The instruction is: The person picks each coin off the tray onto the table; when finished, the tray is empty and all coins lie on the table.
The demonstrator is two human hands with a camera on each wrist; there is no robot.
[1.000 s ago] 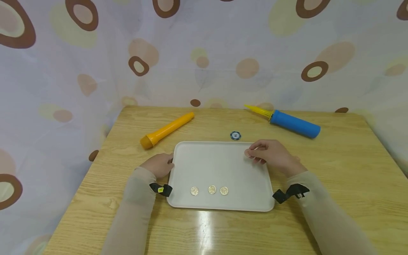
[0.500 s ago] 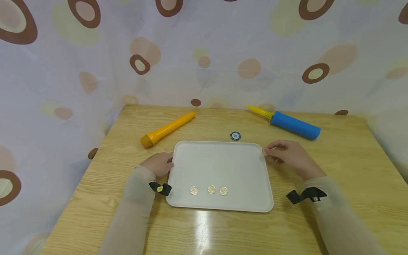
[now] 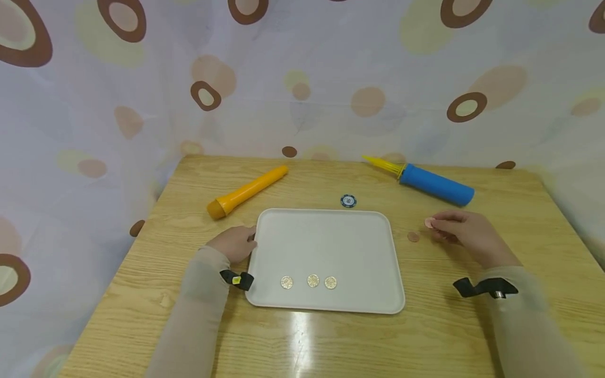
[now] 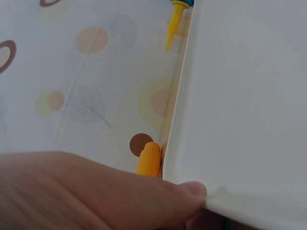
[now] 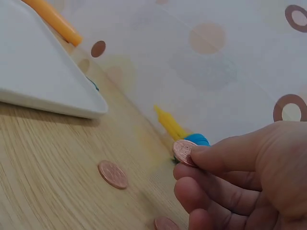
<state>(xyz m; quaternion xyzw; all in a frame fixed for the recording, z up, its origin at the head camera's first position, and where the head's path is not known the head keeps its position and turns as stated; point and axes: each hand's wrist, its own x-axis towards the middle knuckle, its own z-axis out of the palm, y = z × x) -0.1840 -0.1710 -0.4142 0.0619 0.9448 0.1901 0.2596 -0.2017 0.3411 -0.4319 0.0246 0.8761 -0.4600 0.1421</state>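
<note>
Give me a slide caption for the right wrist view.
Right hand pinching a copper-coloured coin over the wooden table, two similar coins lying nearby, white tray at upper left.

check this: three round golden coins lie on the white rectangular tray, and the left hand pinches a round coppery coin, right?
The hand is wrong: the right hand pinches the round coppery coin, as the head view shows; the left hand grips the white rectangular tray. The three round golden coins do lie on it.
</note>
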